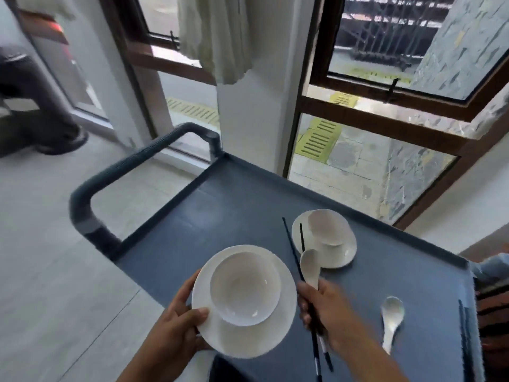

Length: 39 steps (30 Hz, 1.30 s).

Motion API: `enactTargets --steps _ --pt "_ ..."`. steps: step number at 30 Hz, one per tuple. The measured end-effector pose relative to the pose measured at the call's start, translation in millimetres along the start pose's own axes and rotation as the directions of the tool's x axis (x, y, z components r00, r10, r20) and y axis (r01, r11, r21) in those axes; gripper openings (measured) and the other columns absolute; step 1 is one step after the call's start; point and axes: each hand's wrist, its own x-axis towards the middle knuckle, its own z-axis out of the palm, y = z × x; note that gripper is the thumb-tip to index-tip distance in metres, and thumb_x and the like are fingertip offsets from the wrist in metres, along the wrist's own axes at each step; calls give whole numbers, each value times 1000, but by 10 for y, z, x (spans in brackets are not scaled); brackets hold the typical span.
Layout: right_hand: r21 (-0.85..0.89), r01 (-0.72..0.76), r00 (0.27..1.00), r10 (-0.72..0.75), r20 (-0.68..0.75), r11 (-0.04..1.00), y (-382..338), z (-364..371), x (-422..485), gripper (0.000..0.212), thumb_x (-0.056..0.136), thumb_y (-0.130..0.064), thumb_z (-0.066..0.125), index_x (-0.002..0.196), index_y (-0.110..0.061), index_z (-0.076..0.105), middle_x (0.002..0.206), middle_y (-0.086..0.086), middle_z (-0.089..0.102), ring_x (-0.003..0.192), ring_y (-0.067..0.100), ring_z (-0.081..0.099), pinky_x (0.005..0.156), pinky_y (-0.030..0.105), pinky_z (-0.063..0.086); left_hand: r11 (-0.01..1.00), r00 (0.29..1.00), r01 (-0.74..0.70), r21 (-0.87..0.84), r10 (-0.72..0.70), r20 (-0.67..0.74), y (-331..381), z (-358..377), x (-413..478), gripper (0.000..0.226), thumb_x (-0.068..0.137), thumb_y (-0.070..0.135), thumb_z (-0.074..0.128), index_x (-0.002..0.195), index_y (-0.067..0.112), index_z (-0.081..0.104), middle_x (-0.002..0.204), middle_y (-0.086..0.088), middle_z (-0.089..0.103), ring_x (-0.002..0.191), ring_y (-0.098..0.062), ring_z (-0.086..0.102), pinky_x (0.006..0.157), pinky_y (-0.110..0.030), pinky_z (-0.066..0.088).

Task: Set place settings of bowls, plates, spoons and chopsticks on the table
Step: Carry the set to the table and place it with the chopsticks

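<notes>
Cart top: what sits on it

Blue-grey cart top [242, 210], raised rim all round, tubular handle [82, 199] at the left end. Far side: white plate [344, 255] flat on the surface, a white bowl [326, 227] on it. Nearer, to the right: white spoon [391, 318], lying alone. Dark chopsticks [464, 329] just beside the right rim.

Restaurant-like dining room, blue service cart [234, 210] with white bowls [327, 227] and plates [344, 255], tiled floor [55, 244], street-facing windows [385, 64]
</notes>
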Motion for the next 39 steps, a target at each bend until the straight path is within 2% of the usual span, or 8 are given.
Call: enactTargets --steps 6,10,15,19,25,29,33,39 --pt "-165 -11 934 69 350 986 -17 1157 52 9 98 0 48 94 -4 55 57 5 49 42 14 41 39 25 37 973 927 -187 -131 131 -351 -33 -601 -1040 79 58 9 80 126 45 63 115 -14 70 81 -36 70 62 -49 58" --pt "-291 9 847 148 511 957 31 2098 13 6 96 0 49 92 -3 53 53 4 43 41 14 33 37 24 30 928 817 -334 -162 200 -540 -58 -1052 -1701 75 70 7 72 134 42 57 125 -12 68 97 -40 68 70 -55 56" --pt "-383 -13 701 281 655 924 348 3501 -152 14 98 -14 56 92 -2 55 53 4 38 38 13 30 36 21 26 843 652 -504 -190 228 -723 -137 -1786 -2474 70 84 -7 60 135 40 56 130 -15 66 99 -41 68 69 -55 56" --pt "-443 51 575 336 746 895 629 4563 -290 16 97 -16 59 88 -4 54 53 3 35 39 14 27 37 20 26 785 560 -588 -195 221 -798 -113 -2483 -2993 76 78 -3 71 137 42 54 133 -14 64 105 -44 65 70 -57 57" --pt "-504 146 407 413 815 851 903 5912 -653 29 97 -15 59 72 -13 44 56 2 29 44 13 23 38 20 22 736 429 -666 -122 244 -870 123 -3286 -3621 78 73 8 73 139 42 51 127 -7 66 101 -33 70 68 -49 56" --pt "-540 247 303 466 831 804 1011 6735 -780 27 97 -9 57 72 -10 48 53 1 30 41 13 25 39 19 24 680 332 -725 -106 210 -920 266 -3749 -3887 83 58 9 81 132 42 60 129 -12 62 103 -41 65 67 -53 56" --pt "-572 307 247 517 820 761 1117 7580 -755 25 97 -9 57 74 -5 48 51 3 30 40 11 25 40 18 23 594 250 -797 -113 153 -956 461 -4301 -4010 76 60 1 71 127 38 65 129 -17 62 99 -45 64 61 -50 57" --pt "-558 435 168 545 821 707 1129 9123 -483 20 96 -5 55 79 -7 46 55 1 31 44 12 24 39 21 20 619 177 -784 -41 161 -971 1025 -5422 -4063 79 62 4 72 130 43 61 125 -12 67 91 -38 71 62 -49 57"
